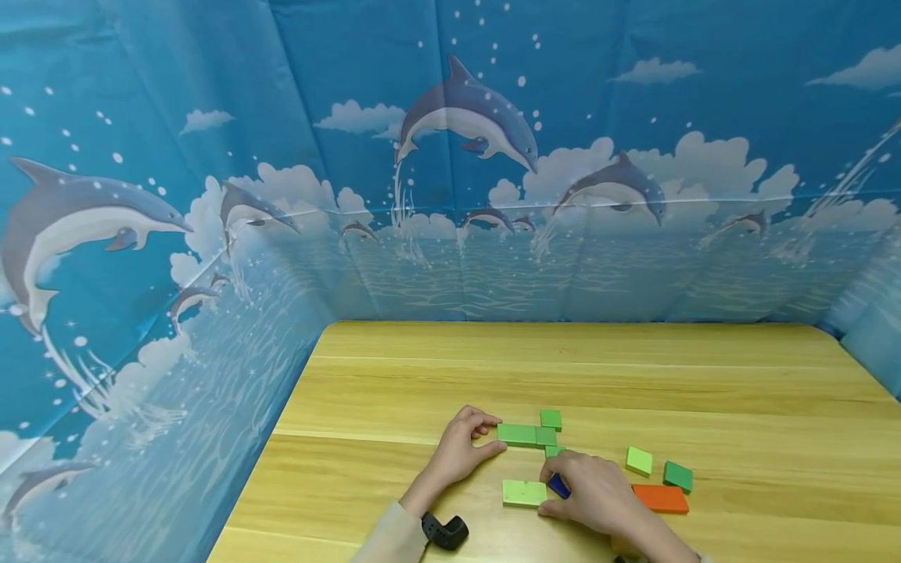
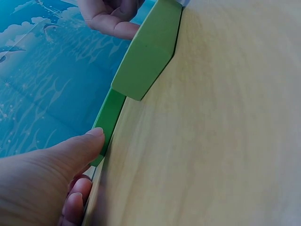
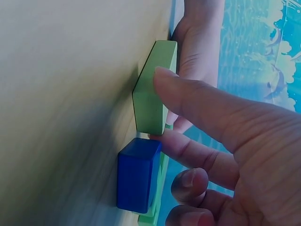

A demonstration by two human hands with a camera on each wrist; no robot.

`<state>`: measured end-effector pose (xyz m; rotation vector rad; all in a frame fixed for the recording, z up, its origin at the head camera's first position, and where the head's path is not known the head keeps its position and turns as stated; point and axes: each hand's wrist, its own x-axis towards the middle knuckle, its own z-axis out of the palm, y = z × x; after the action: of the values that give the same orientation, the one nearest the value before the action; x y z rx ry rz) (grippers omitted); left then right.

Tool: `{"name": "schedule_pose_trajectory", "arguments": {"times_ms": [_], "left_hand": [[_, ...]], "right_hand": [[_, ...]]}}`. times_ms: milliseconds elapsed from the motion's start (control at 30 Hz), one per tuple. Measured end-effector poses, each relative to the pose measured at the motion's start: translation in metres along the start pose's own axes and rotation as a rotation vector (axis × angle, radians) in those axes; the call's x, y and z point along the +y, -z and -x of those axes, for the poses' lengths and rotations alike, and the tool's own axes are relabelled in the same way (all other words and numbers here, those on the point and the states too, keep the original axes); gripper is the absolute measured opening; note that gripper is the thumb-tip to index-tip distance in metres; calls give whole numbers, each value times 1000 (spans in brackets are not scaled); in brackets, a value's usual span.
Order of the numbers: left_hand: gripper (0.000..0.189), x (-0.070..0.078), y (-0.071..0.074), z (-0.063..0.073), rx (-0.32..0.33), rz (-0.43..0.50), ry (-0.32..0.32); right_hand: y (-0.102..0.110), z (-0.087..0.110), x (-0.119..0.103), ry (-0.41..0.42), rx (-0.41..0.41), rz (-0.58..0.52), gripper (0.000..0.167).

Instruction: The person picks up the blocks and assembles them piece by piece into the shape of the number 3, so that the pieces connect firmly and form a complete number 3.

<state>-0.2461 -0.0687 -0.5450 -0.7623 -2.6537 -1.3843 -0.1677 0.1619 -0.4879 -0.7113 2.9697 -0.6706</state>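
My left hand [image 1: 459,450] pinches the left end of a flat green block [image 1: 516,435], its thumb [image 2: 89,141] on the near side. Joined to that block's right end is a small green square block [image 1: 546,437]. Two more small squares, one behind [image 1: 551,420] and one in front [image 1: 554,451], stand at its corners. My right hand [image 1: 597,491] grips the right end of a light green rectangular block [image 1: 524,493] between thumb [image 3: 176,89] and index finger. Under the right palm lies a blue block [image 3: 136,176], partly hidden in the head view.
To the right of my right hand lie a light green square block [image 1: 639,460], a dark green block [image 1: 678,476] and an orange-red rectangular block [image 1: 660,500]. All rest on a wooden table [image 1: 563,367]. A dolphin-print sheet [image 1: 450,258] rises behind the table's far edge.
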Motion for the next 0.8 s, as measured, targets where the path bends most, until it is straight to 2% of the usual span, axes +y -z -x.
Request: {"name": "schedule_pose_trajectory", "arguments": {"times_ms": [433, 800], "left_hand": [[34, 1, 2, 1, 5, -5, -11], [34, 4, 2, 1, -6, -1, 5]], "right_hand": [[1, 0, 0, 7, 27, 7, 33], [3, 0, 1, 16, 27, -5, 32]]}}
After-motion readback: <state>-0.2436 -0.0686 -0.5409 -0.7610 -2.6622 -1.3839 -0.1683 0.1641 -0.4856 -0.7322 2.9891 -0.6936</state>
